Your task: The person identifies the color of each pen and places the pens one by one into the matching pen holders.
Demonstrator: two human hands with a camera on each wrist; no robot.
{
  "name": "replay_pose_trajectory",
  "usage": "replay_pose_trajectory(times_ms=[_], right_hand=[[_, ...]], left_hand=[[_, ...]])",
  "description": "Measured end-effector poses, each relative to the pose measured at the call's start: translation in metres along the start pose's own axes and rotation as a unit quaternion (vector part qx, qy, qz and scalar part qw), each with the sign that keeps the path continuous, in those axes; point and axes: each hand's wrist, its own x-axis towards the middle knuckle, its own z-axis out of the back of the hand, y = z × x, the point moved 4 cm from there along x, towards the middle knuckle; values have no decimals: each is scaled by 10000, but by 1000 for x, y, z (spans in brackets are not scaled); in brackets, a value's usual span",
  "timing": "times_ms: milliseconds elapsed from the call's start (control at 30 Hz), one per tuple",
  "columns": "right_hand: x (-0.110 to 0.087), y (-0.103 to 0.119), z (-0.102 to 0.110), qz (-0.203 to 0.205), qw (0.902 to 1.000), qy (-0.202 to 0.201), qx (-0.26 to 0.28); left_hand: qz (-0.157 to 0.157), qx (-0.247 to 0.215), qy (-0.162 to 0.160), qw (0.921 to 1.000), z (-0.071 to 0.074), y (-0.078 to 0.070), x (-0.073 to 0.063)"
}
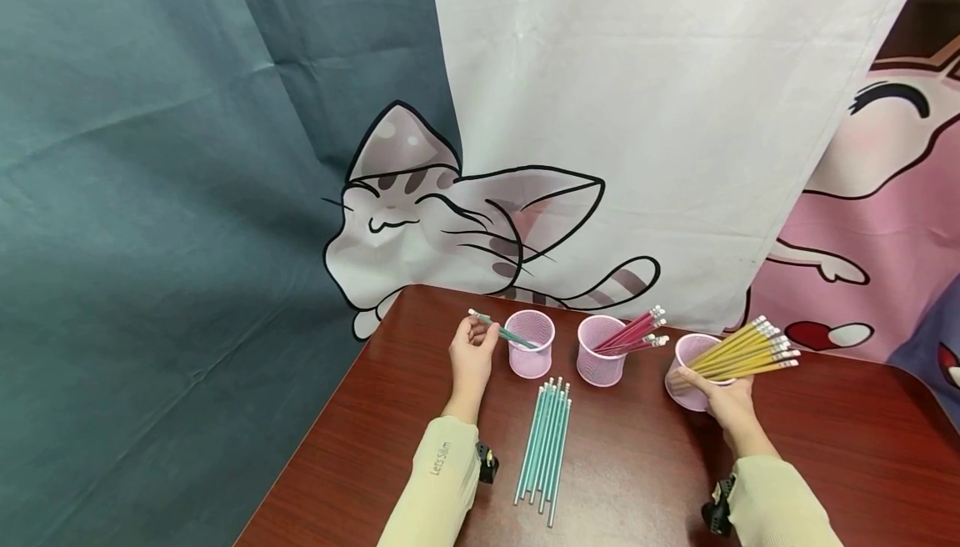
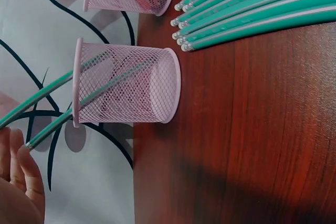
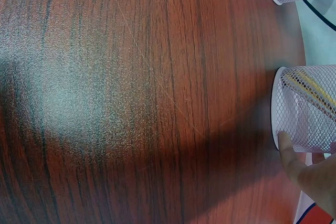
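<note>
My left hand (image 1: 471,355) is at the rim of the left pink mesh pencil cup (image 1: 530,363). Two green pencils (image 2: 107,85) slant into that cup, and the fingers pinch at their upper ends; the exact contact is partly hidden. On the right, my right hand (image 1: 731,405) holds another pink mesh cup (image 1: 686,393), its thumb along the near wall in the right wrist view. Yellow pencils (image 1: 738,351) lean out of this cup to the right, above the hand. Between the two stands a third mesh cup (image 1: 600,368) with dark pink pencils (image 1: 633,334).
Several green pencils (image 1: 546,447) lie side by side on the brown wooden table (image 1: 622,480), eraser ends toward the cups. Behind the table hangs a cloth (image 1: 637,113) printed with a cartoon cat. The table's left edge runs beside my left arm.
</note>
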Motion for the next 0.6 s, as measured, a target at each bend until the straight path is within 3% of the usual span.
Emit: replay_pose_trajectory(times_ms=[267,600], right_hand=[[1,-1,1,113,9999,-15,12],[0,1,0,-54,9999,99,-11]], left_hand=[[367,210,17,9991,0,37,5],[933,712,229,9928,0,50,2]])
